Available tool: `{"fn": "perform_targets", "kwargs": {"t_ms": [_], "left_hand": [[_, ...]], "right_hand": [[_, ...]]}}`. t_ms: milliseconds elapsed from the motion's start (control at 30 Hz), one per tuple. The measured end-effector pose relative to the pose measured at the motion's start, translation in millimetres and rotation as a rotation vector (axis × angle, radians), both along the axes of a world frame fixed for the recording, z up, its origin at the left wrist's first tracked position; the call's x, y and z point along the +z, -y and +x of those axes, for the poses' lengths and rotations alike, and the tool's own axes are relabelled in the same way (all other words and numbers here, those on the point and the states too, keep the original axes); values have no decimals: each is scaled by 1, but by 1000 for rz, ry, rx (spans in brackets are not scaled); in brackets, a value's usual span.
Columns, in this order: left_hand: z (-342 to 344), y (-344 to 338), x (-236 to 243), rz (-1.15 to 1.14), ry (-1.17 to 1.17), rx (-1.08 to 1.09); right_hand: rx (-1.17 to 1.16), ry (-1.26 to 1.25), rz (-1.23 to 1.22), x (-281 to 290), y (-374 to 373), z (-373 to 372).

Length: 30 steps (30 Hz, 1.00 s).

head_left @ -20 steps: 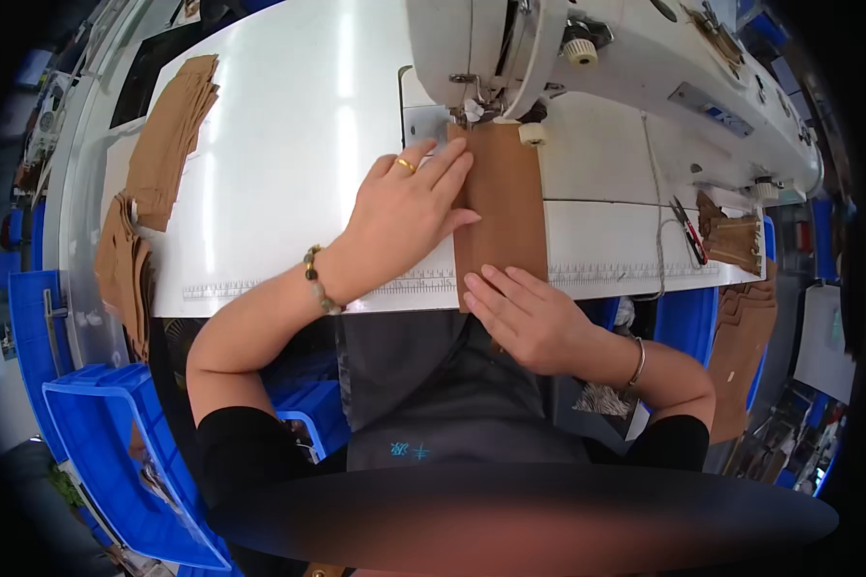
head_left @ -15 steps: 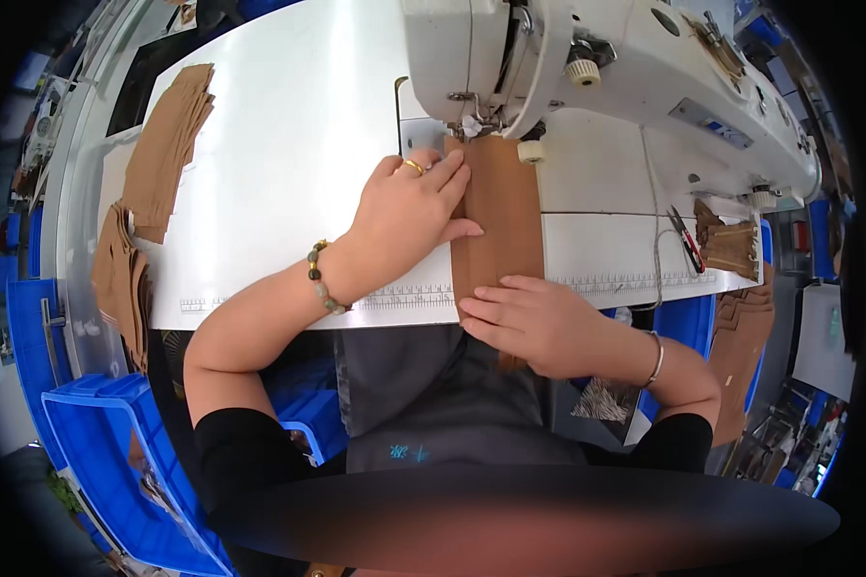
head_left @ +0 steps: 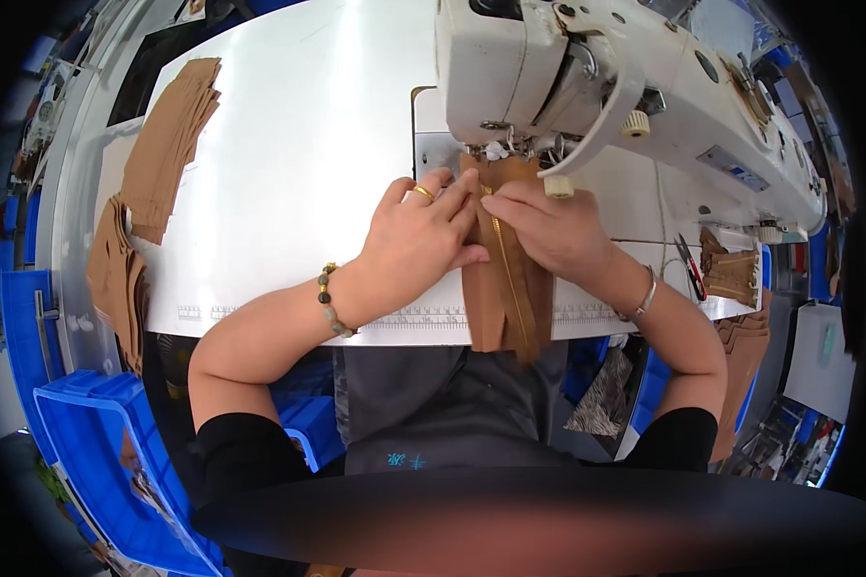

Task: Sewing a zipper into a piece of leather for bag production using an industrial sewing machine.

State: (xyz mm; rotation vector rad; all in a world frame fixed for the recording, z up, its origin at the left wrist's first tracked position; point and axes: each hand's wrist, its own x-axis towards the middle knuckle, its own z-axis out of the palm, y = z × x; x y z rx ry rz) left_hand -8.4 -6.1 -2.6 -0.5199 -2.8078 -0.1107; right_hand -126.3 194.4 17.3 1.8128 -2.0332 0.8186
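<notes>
A brown strip of fabric or leather (head_left: 483, 322) lies under the needle area of a white sewing machine (head_left: 510, 72), its near end at the table edge. Along it runs a brown zipper (head_left: 512, 288) with gold teeth. My left hand (head_left: 419, 231) rests on the strip's left side, fingers extended, tips close to the presser foot. My right hand (head_left: 556, 231) is closed, thumb and forefinger pinching the zipper just before the machine. The presser foot's contact with the strip is too small to make out.
Stacked brown pieces (head_left: 173, 144) lie at the table's left, with more draped (head_left: 117, 279) over its edge. Red-handled thread snips (head_left: 690, 264) and small brown pieces (head_left: 731, 274) are at the right. A ruler (head_left: 394, 325) lines the front edge; a blue bin (head_left: 87, 389) stands lower left.
My right hand has moved from the strip's near end up toward the machine and now pinches the zipper, whose gold teeth have come into view. My left hand stays on the strip.
</notes>
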Motion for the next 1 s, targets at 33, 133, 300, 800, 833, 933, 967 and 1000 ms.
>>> {"fn": "perform_targets", "kwargs": {"t_ms": [33, 133, 300, 800, 833, 933, 967, 1000], "left_hand": [[0, 0, 0, 5, 4, 10], [2, -2, -3, 46, -56, 22], [-1, 0, -6, -46, -29, 34], [1, -1, 1, 279, 150, 115], [1, -1, 2, 277, 153, 113], [-1, -3, 2, 193, 1, 81], [-1, -3, 2, 133, -2, 84], [-1, -3, 2, 73, -4, 88]], "right_hand": [[-1, -1, 38, 4, -1, 5], [61, 508, -51, 22, -9, 32], [296, -245, -211, 25, -14, 29], [-138, -86, 100, -39, 0, 3], [-147, -103, 102, -38, 1, 4], [-160, -105, 98, -37, 3, 6], [-162, -80, 97, -37, 3, 6], [-159, -87, 92, -37, 2, 6]]}}
